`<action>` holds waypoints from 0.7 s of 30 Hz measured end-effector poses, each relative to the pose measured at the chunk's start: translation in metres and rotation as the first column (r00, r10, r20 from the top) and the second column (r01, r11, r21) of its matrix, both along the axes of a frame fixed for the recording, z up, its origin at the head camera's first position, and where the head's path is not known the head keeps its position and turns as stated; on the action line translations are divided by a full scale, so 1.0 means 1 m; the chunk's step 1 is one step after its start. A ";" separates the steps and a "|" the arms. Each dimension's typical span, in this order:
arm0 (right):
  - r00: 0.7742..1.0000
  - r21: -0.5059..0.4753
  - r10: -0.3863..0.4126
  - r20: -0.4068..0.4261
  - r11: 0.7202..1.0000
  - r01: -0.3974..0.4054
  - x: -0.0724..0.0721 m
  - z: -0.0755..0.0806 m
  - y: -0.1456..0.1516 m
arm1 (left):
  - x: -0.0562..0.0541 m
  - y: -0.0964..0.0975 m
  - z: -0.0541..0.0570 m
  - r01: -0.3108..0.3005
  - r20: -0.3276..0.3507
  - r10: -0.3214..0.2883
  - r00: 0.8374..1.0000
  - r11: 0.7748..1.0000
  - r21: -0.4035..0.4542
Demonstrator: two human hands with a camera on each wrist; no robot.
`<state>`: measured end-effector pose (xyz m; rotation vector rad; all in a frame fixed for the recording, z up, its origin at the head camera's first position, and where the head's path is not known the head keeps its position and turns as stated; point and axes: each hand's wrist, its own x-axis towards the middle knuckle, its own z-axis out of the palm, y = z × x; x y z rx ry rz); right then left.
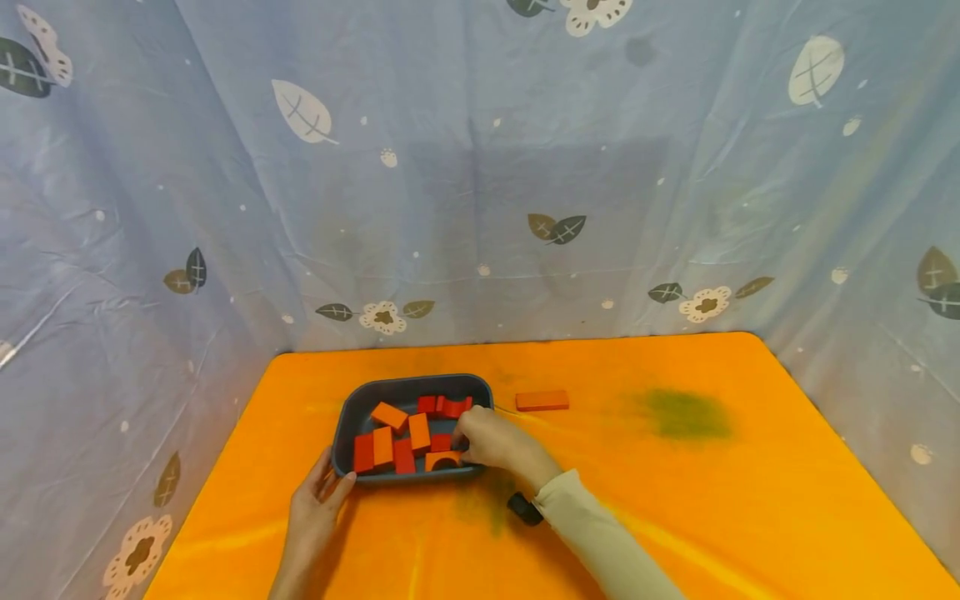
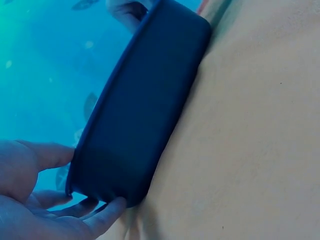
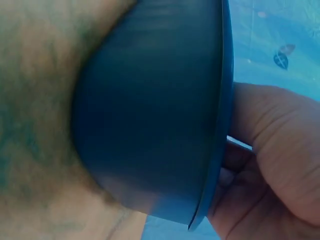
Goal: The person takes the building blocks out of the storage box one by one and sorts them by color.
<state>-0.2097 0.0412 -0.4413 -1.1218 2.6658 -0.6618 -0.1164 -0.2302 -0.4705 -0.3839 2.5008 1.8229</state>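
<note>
A dark blue-grey tray [image 1: 357, 412] on the table holds several red and orange toy blocks. My left hand [image 1: 313, 504] grips its near left corner, thumb at the rim and fingers against the outer wall [image 2: 135, 105]. Over the tray's right end, my right hand [image 1: 498, 442] reaches inside with bent fingers. The tray wall [image 3: 150, 110] covers those fingertips in the right wrist view, so whether they pinch a block cannot be told. Close to them lie an orange block with an arched cutout [image 1: 432, 459] and a red block [image 1: 441, 442]. A red curved block [image 1: 454, 408] lies farther back.
Outside the tray, to its right, a long orange block [image 1: 542, 401] lies on the orange tablecloth [image 1: 600, 467]. Patterned curtains [image 1: 480, 208] enclose the table at the back and sides. A small black device [image 1: 524, 509] sits at my right wrist.
</note>
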 end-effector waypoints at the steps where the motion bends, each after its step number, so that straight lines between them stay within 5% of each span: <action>1: 1.000 0.003 -0.007 -0.005 1.000 0.007 0.000 -0.001 -0.001 | 0.000 0.000 0.000 -0.002 -0.002 0.002 1.000 1.000 -0.002; 21: 0.999 0.067 -0.019 -0.032 0.998 0.021 -0.001 -0.006 -0.006 | 0.001 0.002 0.001 -0.010 -0.035 0.011 0.999 1.000 0.024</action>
